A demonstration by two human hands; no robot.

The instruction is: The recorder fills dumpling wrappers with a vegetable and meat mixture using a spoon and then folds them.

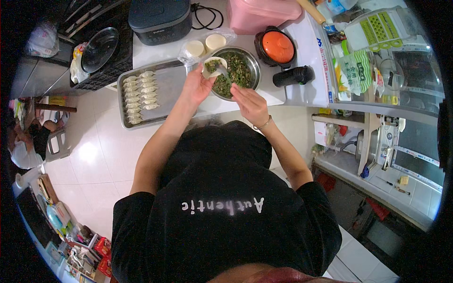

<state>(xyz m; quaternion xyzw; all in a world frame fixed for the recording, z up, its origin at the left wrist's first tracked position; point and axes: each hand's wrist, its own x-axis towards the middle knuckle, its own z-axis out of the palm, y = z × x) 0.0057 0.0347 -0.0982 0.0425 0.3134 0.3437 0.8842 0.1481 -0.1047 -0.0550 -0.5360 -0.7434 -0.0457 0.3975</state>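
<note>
My left hand (199, 85) holds a round dumpling wrapper (221, 62) with green filling on it, over the left rim of a steel bowl (257, 67). In my right hand (250, 103) is a metal spoon (225, 72), its tip at the wrapper. Chopped green and brown filling (238, 69) lies in the bowl. Left of it, a metal tray (166, 85) carries two columns of folded dumplings (131, 94) along its left side. Two stacks of round wrappers (194, 48) sit in a clear plastic bag behind my left hand.
A dark rice cooker (160, 23), a coiled black cable (212, 19) and a pink container (263, 14) stand at the back. An orange-lidded pot (278, 47) and a black bottle (293, 76) are right of the bowl. A person (26, 152) sits at far left.
</note>
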